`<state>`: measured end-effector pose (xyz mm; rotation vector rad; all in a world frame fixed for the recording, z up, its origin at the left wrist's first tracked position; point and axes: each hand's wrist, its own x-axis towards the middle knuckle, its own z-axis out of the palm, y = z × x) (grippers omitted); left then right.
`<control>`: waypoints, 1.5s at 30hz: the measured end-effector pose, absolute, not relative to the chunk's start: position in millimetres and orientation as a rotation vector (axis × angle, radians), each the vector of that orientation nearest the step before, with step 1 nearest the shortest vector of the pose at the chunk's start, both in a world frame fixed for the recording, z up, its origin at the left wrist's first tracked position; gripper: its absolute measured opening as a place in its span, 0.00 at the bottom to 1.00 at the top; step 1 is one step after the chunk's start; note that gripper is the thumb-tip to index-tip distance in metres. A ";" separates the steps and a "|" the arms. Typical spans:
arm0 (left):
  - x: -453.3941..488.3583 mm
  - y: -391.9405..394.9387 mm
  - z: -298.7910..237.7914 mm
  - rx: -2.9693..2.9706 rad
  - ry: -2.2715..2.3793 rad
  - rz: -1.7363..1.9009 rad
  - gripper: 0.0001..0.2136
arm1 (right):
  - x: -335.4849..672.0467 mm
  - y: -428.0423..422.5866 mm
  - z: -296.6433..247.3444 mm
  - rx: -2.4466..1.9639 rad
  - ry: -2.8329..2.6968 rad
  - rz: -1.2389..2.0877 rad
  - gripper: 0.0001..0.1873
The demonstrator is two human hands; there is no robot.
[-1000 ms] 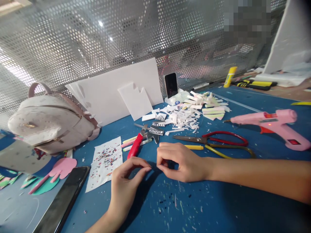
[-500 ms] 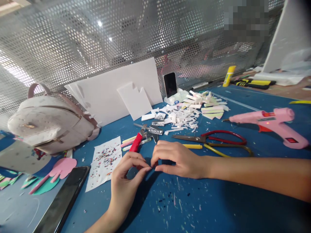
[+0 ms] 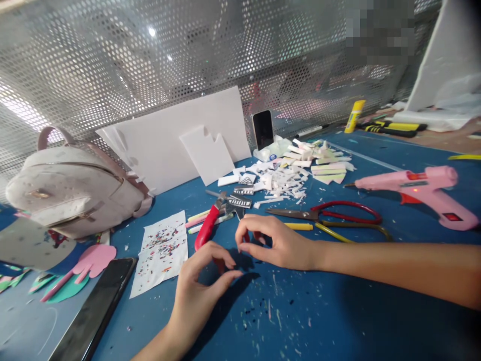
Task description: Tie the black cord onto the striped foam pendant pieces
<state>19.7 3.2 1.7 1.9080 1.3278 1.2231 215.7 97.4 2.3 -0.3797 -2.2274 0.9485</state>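
Note:
My left hand [image 3: 201, 286] is over the blue table with fingers curved, a small gap showing between thumb and fingertips, and nothing visible in it. Just to its right, my right hand [image 3: 276, 240] has thumb and forefinger tips pinched together; anything between them is too small to make out. Behind the left hand lies a red-handled cutter [image 3: 208, 228], its blade end resting near dark patterned pieces [image 3: 239, 200]. Scissors [image 3: 296, 213] with red and yellow handles lie beyond the right hand, beside a yellow marker [image 3: 299, 226]. Tiny dark bits [image 3: 250, 313] dot the tabletop before me.
A white sheet [image 3: 141, 276] with colourful specks and a black phone [image 3: 99, 306] lie left, near a pale backpack [image 3: 75, 185]. White scraps [image 3: 283, 178] are heaped at the back before foam boards [image 3: 161, 145]. A pink glue gun [image 3: 409, 181] lies right; a glue stick [image 3: 353, 116] stands behind.
My hands, whose fingertips met before, have come apart. The left has dropped slightly and its pinch has loosened; the right has risen a little.

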 end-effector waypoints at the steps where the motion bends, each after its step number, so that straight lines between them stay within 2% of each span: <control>1: 20.1 3.6 2.1 1.928 1.306 1.135 0.05 | 216.0 97.2 2.6 -0.418 -2.206 0.960 0.03; 5: 20.8 6.7 2.2 2.125 1.164 0.771 0.09 | 216.3 97.0 2.9 -0.447 -2.170 0.990 0.05; 12: 17.9 8.2 0.7 2.199 1.099 0.609 0.11 | 216.2 97.5 1.4 -0.417 -2.191 0.979 0.03; 38: 15.1 8.6 -3.8 2.159 1.063 0.639 0.09 | 216.3 97.6 -0.8 -0.383 -2.254 0.950 0.02; 45: 11.1 11.0 -7.7 2.238 0.923 0.638 0.10 | 216.6 97.5 -1.5 -0.374 -2.257 0.949 0.02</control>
